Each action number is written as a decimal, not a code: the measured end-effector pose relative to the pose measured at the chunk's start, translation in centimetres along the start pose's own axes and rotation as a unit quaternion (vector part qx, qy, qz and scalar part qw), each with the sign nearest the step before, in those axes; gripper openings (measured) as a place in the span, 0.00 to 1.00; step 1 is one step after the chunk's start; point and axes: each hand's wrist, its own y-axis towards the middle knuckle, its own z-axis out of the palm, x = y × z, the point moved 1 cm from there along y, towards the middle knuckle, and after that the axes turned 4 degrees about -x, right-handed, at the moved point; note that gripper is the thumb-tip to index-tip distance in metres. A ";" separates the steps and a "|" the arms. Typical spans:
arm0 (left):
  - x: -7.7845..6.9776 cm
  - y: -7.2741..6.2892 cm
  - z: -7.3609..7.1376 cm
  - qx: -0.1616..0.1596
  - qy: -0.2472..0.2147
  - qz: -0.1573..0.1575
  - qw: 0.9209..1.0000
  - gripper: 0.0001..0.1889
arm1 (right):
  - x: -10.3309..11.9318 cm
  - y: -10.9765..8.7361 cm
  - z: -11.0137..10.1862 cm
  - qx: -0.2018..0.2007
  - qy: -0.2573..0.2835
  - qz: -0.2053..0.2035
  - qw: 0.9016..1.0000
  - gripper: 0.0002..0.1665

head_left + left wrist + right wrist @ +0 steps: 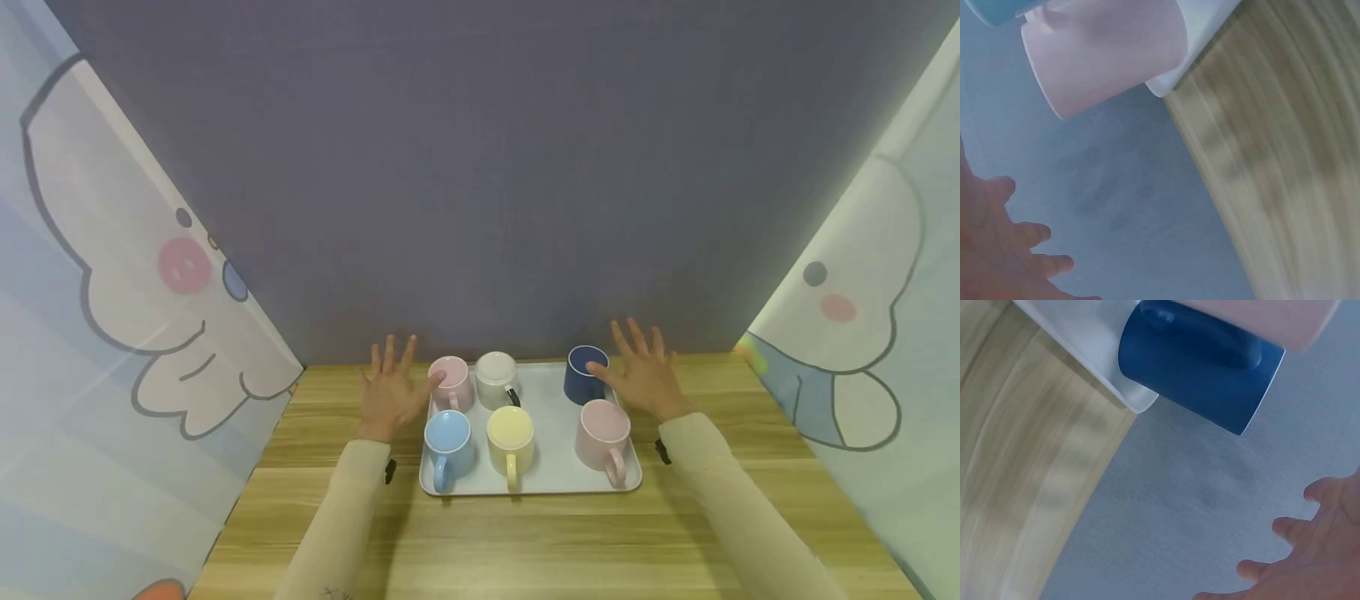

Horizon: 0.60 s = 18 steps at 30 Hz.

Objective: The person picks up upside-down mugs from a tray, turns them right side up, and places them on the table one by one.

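Observation:
My left hand (388, 398) is spread beside the back left corner of a white tray (551, 442), its thumb overlapping a pink mug (450, 387) in the head view. On the other side, my right hand (647, 379) is spread too, its thumb overlapping a dark blue mug (579, 385). Neither hand grips anything. Next to the back pink mug stands a white mug (495, 383) with a black handle. Along the front of the tray are a light blue mug (450, 446), a yellow mug (511, 446) and a larger pink mug (602, 442). Both wrist views show fingers apart.
The tray lies on a wood-grain table (495, 550). A dark grey panel (487, 183) rises right behind the table's back edge. Cloth with cartoon figures hangs at the left (135, 250) and right (840, 333) sides.

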 end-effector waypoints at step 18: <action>2.4 -4.7 4.3 0.118 -0.152 -0.085 0.978 0.07 | -0.7 -0.4 2.4 0.140 0.187 0.052 0.971 0.21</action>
